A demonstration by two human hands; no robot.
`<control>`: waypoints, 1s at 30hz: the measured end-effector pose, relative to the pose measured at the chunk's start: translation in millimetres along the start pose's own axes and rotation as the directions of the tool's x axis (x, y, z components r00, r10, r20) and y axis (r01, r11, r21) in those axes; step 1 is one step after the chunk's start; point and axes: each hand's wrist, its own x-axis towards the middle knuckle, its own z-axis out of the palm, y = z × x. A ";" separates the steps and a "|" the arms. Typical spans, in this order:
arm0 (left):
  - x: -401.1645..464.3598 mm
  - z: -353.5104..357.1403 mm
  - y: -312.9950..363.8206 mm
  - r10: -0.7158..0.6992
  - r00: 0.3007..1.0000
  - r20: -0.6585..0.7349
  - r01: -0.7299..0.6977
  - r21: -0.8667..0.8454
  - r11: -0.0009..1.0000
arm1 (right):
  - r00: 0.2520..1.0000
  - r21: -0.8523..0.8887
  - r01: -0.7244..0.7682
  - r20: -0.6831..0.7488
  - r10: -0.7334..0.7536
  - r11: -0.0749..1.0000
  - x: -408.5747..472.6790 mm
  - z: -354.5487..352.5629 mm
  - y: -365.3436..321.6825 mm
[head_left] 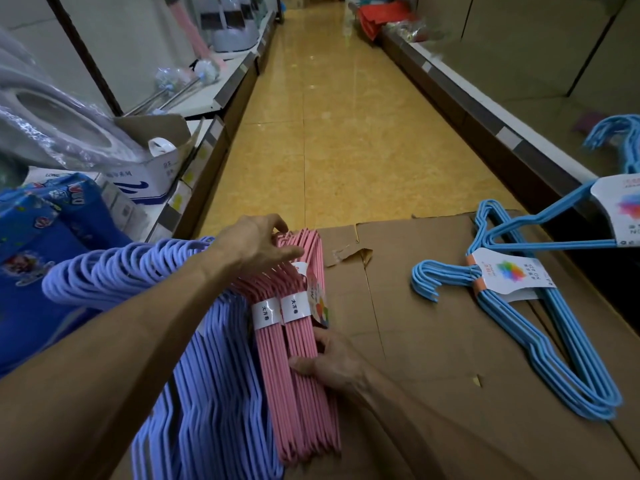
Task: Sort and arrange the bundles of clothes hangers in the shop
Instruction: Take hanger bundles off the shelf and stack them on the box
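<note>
Two pink hanger bundles (298,375), each with a white paper band, stand on edge on a flattened cardboard box (433,358). My left hand (258,242) rests on their top near the hooks, fingers curled over them. My right hand (332,362) grips their right side lower down, thumb pressed on the pink wires. Several lilac hanger bundles (207,393) lean against the pink ones on the left. A blue hanger bundle (540,327) with a colourful label lies flat on the cardboard at the right. Another blue bundle (540,233) juts out from the right shelf.
A yellow tiled aisle (332,133) runs ahead between two shelf rows. On the left stand a white carton (152,168), wrapped grey plastic goods (52,126) and blue printed packages (45,230). Red items (377,15) sit far down the right shelf.
</note>
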 end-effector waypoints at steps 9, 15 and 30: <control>0.6 -0.3 11.5 -0.047 0.999 0.023 0.045 0.087 0.995 | 0.997 -0.167 0.000 0.077 0.013 0.986 -3.1 -3.4 -8.6; -8.2 -12.2 12.2 -0.006 0.997 -0.078 0.001 -0.076 0.997 | 0.992 -0.350 0.035 0.129 0.012 0.936 -20.0 -24.9 -31.9; -7.8 -35.3 128.0 0.138 0.933 -0.332 -0.309 -0.546 0.778 | 0.977 -0.848 0.061 -0.056 -0.204 0.526 -113.1 -189.2 -117.1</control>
